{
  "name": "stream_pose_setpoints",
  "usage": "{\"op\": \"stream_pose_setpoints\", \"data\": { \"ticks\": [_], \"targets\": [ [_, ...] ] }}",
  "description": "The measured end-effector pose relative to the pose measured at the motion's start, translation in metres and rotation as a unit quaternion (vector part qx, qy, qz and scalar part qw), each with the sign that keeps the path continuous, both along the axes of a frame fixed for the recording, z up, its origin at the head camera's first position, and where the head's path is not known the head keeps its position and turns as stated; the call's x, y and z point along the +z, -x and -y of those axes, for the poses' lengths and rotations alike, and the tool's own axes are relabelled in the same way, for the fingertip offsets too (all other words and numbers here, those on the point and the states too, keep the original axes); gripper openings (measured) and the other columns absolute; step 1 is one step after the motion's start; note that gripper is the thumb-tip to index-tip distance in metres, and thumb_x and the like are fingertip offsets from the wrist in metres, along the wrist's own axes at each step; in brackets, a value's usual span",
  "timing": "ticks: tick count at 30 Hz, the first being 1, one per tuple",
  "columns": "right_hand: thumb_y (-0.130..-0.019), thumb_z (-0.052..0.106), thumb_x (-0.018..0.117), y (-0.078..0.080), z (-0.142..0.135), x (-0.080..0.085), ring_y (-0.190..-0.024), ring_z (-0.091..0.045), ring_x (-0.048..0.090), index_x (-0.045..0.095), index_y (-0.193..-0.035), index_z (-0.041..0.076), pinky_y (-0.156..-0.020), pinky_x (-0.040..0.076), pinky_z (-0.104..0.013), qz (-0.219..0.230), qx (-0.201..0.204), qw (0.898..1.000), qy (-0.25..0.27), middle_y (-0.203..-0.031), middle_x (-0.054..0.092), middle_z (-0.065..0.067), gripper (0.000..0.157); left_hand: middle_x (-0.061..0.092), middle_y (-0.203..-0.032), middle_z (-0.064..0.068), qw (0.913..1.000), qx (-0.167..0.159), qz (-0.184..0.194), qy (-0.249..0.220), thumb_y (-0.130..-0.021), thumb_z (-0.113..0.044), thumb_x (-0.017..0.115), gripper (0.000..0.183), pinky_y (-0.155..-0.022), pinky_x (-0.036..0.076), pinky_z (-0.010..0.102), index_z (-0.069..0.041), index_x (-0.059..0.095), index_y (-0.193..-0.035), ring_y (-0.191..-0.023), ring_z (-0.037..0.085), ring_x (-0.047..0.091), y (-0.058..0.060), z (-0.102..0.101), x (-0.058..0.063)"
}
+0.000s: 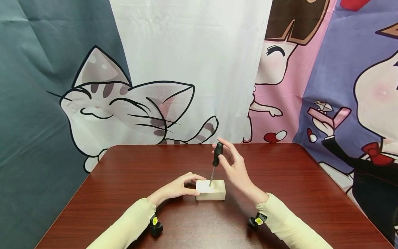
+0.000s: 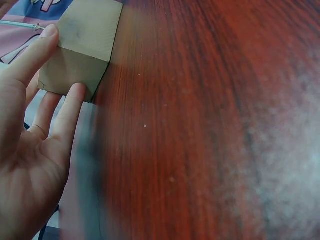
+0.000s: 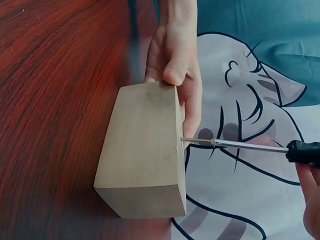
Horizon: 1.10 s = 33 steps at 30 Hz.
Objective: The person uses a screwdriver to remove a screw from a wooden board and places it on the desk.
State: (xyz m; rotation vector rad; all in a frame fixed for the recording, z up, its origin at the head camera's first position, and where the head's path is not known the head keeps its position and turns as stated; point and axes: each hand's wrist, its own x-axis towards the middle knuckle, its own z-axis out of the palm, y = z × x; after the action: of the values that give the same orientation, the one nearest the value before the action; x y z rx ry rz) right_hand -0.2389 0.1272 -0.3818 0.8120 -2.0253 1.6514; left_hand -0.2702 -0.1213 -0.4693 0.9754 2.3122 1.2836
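A pale wooden block [image 1: 210, 196] rests on the table. My left hand [image 1: 175, 187] grips its left end, thumb on the near side and fingers toward the far side. Above it, my right hand [image 1: 238, 173] holds the black handle of a screwdriver [image 1: 218, 154], thumb against the handle and a finger by its top end. The screwdriver's shaft slants slightly off upright. In the right wrist view, its tip meets the head of a brass-coloured screw [image 3: 197, 141], which stands in the block's top face with much of its thread showing. The left wrist view shows fingertips [image 2: 76, 91] touching the block's end.
The reddish-brown wooden table [image 1: 133, 166] spreads around the block. Behind its far edge hangs a printed cloth [image 1: 192, 41] with cartoon figures. A small black device [image 1: 156, 226] is strapped at the left wrist, and another device [image 1: 256, 221] at the right.
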Motion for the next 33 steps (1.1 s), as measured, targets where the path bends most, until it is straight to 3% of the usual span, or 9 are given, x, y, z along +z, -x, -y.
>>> {"op": "stream_pose_setpoints", "data": {
  "ticks": [7, 12, 18, 23, 27, 30, 33],
  "targets": [
    [-0.084, -0.001, 0.074, -0.016, 0.007, 0.02, -0.093, -0.02, 0.061, 0.055, -0.136, 0.001, -0.08, 0.055, -0.026, -0.036, -0.073, 0.996, -0.027, -0.113, 0.056, -0.016, 0.055, 0.054, -0.112, 0.004, 1.0, 0.003, -0.002, -0.002, -0.089, -0.027, 0.075, 0.049, -0.101, 0.044, 0.037, -0.029, 0.059, -0.136, -0.111, 0.013, 0.06, -0.001, -0.001, 0.0],
    [-0.085, -0.005, 0.071, -0.016, 0.006, 0.02, -0.093, -0.024, 0.061, 0.053, -0.137, 0.0, -0.079, 0.055, -0.021, -0.032, -0.062, 0.997, -0.017, -0.111, 0.058, -0.019, 0.055, 0.054, -0.112, 0.004, 1.0, 0.001, -0.001, -0.001, -0.089, -0.027, 0.074, 0.05, -0.102, 0.044, 0.037, -0.03, 0.058, -0.136, -0.111, 0.013, 0.06, -0.001, 0.0, 0.0],
    [-0.09, -0.01, 0.06, -0.016, 0.003, 0.019, -0.099, -0.019, 0.065, 0.044, -0.144, 0.0, -0.084, 0.053, -0.019, -0.011, -0.029, 0.999, -0.007, -0.122, 0.064, -0.022, 0.057, 0.054, -0.113, 0.004, 1.0, 0.0, -0.001, 0.0, -0.089, -0.027, 0.075, 0.05, -0.103, 0.044, 0.037, -0.03, 0.058, -0.136, -0.112, 0.012, 0.061, 0.0, 0.0, 0.0],
    [-0.087, -0.003, 0.07, -0.016, 0.005, 0.019, -0.097, -0.014, 0.062, 0.046, -0.138, 0.0, -0.082, 0.054, -0.026, -0.018, -0.062, 0.998, -0.019, -0.119, 0.063, -0.021, 0.057, 0.054, -0.112, 0.005, 1.0, -0.002, -0.003, -0.003, -0.089, -0.026, 0.074, 0.05, -0.103, 0.045, 0.036, -0.028, 0.058, -0.136, -0.112, 0.013, 0.061, 0.0, 0.0, -0.001],
    [-0.082, 0.0, 0.077, -0.017, 0.007, 0.02, -0.09, -0.016, 0.06, 0.05, -0.134, 0.002, -0.075, 0.055, -0.031, -0.018, -0.092, 0.995, -0.023, -0.106, 0.061, -0.018, 0.059, 0.054, -0.112, 0.004, 1.0, -0.003, 0.0, -0.002, -0.089, -0.026, 0.074, 0.05, -0.103, 0.044, 0.036, -0.028, 0.058, -0.136, -0.112, 0.013, 0.061, -0.001, -0.001, 0.0],
    [-0.082, -0.002, 0.076, -0.017, 0.006, 0.019, -0.085, -0.016, 0.059, 0.05, -0.134, 0.001, -0.071, 0.054, -0.027, -0.019, -0.089, 0.996, -0.016, -0.102, 0.06, -0.017, 0.058, 0.054, -0.113, 0.004, 1.0, -0.004, 0.0, -0.003, -0.089, -0.026, 0.074, 0.05, -0.103, 0.044, 0.036, -0.028, 0.058, -0.136, -0.112, 0.013, 0.061, -0.001, -0.001, 0.0],
    [-0.086, -0.007, 0.069, -0.015, 0.005, 0.017, -0.087, -0.011, 0.062, 0.045, -0.139, 0.0, -0.075, 0.055, -0.023, -0.008, -0.06, 0.998, -0.004, -0.109, 0.061, -0.018, 0.059, 0.054, -0.113, 0.005, 1.0, -0.004, -0.002, -0.006, -0.089, -0.026, 0.074, 0.05, -0.103, 0.045, 0.036, -0.027, 0.058, -0.136, -0.112, 0.013, 0.061, -0.001, -0.001, 0.001]
  ]
}}
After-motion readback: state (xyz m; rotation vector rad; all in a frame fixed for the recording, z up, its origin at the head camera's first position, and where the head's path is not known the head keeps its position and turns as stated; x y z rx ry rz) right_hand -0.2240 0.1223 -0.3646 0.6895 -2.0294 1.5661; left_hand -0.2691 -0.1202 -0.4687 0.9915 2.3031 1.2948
